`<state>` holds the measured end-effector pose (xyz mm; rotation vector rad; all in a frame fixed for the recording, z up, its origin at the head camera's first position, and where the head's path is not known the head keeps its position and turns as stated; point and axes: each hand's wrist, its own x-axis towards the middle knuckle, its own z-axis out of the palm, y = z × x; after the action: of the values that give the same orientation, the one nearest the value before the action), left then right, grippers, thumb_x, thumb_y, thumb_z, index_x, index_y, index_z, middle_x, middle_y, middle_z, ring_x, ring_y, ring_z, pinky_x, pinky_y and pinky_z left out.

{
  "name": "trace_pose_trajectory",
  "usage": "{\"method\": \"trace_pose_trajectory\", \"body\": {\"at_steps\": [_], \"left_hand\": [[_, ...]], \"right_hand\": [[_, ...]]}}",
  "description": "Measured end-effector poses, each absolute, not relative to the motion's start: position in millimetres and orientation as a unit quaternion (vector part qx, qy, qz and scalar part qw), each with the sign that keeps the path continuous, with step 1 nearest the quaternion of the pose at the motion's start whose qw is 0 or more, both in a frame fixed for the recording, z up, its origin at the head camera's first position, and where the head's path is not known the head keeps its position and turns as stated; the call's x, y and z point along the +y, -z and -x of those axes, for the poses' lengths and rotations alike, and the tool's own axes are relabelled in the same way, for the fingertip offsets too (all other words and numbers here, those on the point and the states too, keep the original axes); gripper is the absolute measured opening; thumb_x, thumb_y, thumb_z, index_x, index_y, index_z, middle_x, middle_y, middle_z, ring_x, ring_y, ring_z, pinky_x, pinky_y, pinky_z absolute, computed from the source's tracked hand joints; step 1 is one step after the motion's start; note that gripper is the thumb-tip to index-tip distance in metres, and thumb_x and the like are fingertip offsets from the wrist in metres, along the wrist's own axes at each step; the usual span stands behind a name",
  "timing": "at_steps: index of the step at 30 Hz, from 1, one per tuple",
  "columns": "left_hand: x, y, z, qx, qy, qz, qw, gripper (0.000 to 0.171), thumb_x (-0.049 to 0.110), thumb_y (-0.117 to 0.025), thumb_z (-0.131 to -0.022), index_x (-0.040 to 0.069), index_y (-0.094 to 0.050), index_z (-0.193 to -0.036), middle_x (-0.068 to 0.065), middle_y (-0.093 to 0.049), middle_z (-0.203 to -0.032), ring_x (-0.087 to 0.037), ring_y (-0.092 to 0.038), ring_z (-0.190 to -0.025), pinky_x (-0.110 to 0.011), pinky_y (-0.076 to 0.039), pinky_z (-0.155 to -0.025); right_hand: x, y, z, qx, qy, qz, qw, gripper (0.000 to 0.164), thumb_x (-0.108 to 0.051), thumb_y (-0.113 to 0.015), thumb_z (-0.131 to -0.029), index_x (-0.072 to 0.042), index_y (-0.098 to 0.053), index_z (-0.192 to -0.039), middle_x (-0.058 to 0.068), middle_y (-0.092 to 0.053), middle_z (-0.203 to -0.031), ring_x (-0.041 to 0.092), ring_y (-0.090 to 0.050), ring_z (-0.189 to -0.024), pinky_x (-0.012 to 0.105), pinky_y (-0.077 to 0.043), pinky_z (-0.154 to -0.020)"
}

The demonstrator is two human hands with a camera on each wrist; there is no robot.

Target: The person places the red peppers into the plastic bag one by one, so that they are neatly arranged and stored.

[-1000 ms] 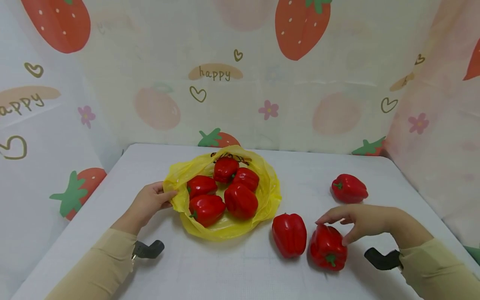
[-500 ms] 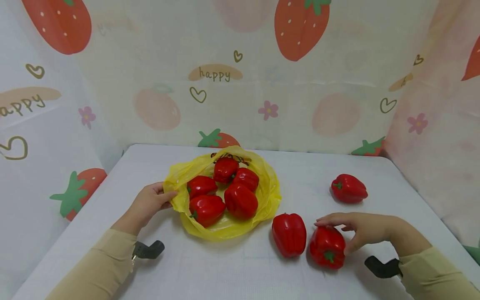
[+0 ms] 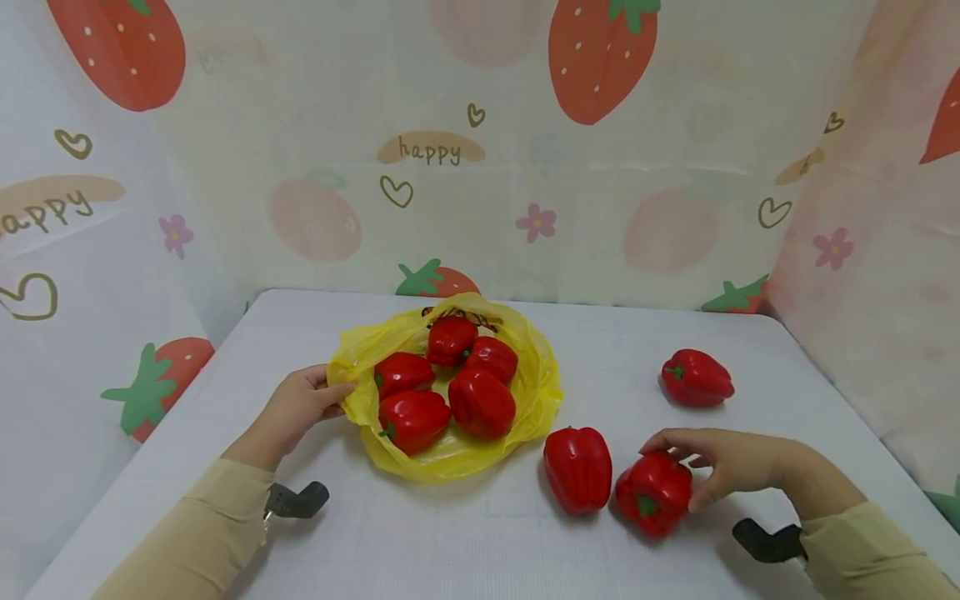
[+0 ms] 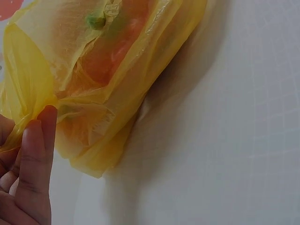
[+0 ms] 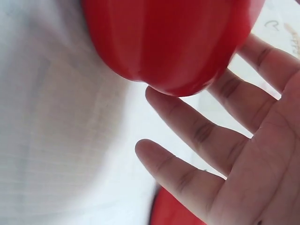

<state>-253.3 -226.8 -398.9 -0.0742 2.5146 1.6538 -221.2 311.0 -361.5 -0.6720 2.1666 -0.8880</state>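
Observation:
In the head view my left hand (image 3: pixel 292 408) pinches the left rim of a yellow plastic bag (image 3: pixel 542 379), whose mouth is spread wide. Several glossy red bell peppers (image 3: pixel 482 404) lie inside it. Through the thin film in the left wrist view, a green stem (image 4: pixel 96 21) shows beside my fingers (image 4: pixel 33 159). My right hand (image 3: pixel 742 462) holds a red bell pepper (image 3: pixel 652 493) at the front right, thumb on its near right side and fingers over its top. The right wrist view has that pepper (image 5: pixel 173 42) against the fingertips, with two lower fingers (image 5: pixel 187 180) spread out.
Another red bell pepper (image 3: pixel 577 471) lies between the bag and the held one. A further pepper (image 3: pixel 697 378) rests farther back on the right of the white table (image 3: pixel 420 542). A strawberry-print curtain (image 3: pixel 600 208) closes off the back and sides.
My right hand has lowered and its fingers have closed in on the pepper, which has tipped so its stem faces more to the front left. Left hand and bag stay put.

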Motion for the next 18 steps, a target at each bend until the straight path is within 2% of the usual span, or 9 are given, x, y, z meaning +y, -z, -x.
{"method": "trace_pose_trajectory", "body": {"at_steps": [4, 10, 14, 18], "left_hand": [[-225.9, 400.0, 254.4, 0.835, -0.546, 0.026, 0.063, 0.048, 0.031, -0.06, -0.088, 0.001, -0.052, -0.124, -0.015, -0.06, -0.113, -0.016, -0.061, -0.085, -0.027, -0.053, -0.077], [-226.3, 400.7, 255.3, 0.838, -0.54, 0.032, 0.065, 0.048, 0.032, -0.059, -0.088, 0.003, -0.052, -0.125, -0.014, -0.059, -0.115, -0.018, -0.06, -0.087, -0.027, -0.053, -0.077], [-226.7, 400.2, 254.9, 0.84, -0.537, 0.032, 0.068, 0.047, 0.032, -0.059, -0.089, 0.003, -0.052, -0.125, -0.014, -0.058, -0.116, -0.018, -0.06, -0.088, -0.027, -0.052, -0.078], [-226.9, 399.5, 254.4, 0.842, -0.534, 0.034, 0.071, 0.047, 0.033, -0.059, -0.089, 0.003, -0.052, -0.124, -0.014, -0.058, -0.115, -0.018, -0.06, -0.088, -0.027, -0.052, -0.079]], "right_hand": [[310.8, 365.6, 218.9, 0.831, 0.343, 0.264, 0.349, 0.063, -0.014, -0.077, -0.069, -0.02, -0.048, -0.124, 0.006, -0.049, -0.121, 0.035, -0.039, -0.116, 0.054, -0.042, -0.09], [311.2, 370.8, 217.6, 0.827, 0.352, 0.278, 0.339, 0.057, -0.013, -0.077, -0.07, -0.016, -0.048, -0.12, 0.007, -0.051, -0.116, 0.038, -0.04, -0.116, 0.053, -0.043, -0.089], [311.8, 372.9, 218.8, 0.828, 0.354, 0.28, 0.334, 0.056, -0.016, -0.078, -0.07, -0.013, -0.048, -0.118, 0.008, -0.052, -0.114, 0.034, -0.044, -0.113, 0.04, -0.046, -0.087], [314.5, 373.1, 220.3, 0.822, 0.369, 0.286, 0.327, 0.054, -0.017, -0.076, -0.072, -0.011, -0.048, -0.118, 0.009, -0.054, -0.113, 0.025, -0.049, -0.109, 0.028, -0.048, -0.084]]}}
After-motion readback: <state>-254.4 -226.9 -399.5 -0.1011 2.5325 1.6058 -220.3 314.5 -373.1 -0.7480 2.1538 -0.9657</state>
